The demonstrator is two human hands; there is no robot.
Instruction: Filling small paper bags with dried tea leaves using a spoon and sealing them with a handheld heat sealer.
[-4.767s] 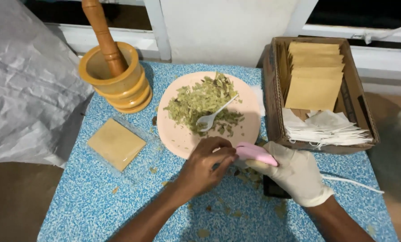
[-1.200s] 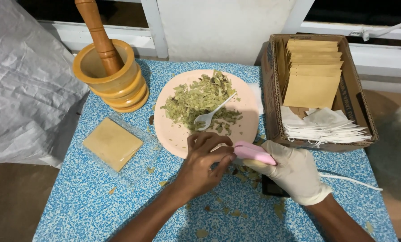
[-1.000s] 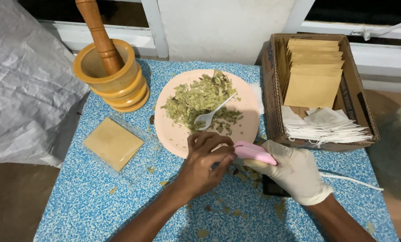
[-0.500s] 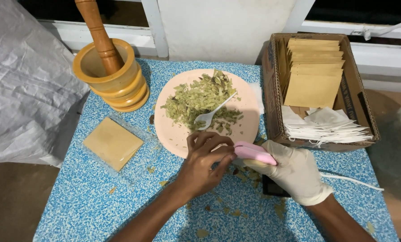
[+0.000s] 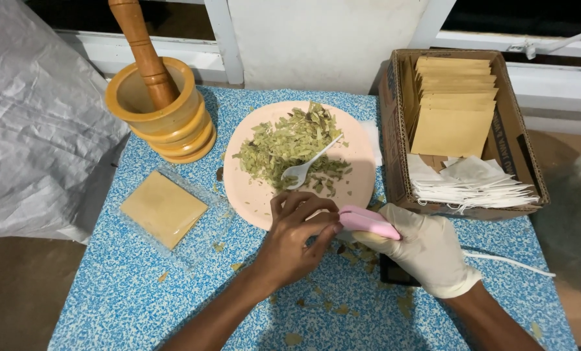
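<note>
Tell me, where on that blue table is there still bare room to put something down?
Most room lies on the blue table near its front left corner, below the flat tan packet and left of the left hand. A smaller patch sits front right, beyond the gloved right hand. It is crowded around the pink plate, the mortar and the cardboard box.

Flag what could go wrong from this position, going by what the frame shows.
The left hand sits right at the tip of the pink handheld tool gripped by the gloved right hand, so fingers could get pinched. The left hand also lies close to the near rim of the pink plate; a nudge might scatter the dried leaves or flip the white plastic spoon.
</note>
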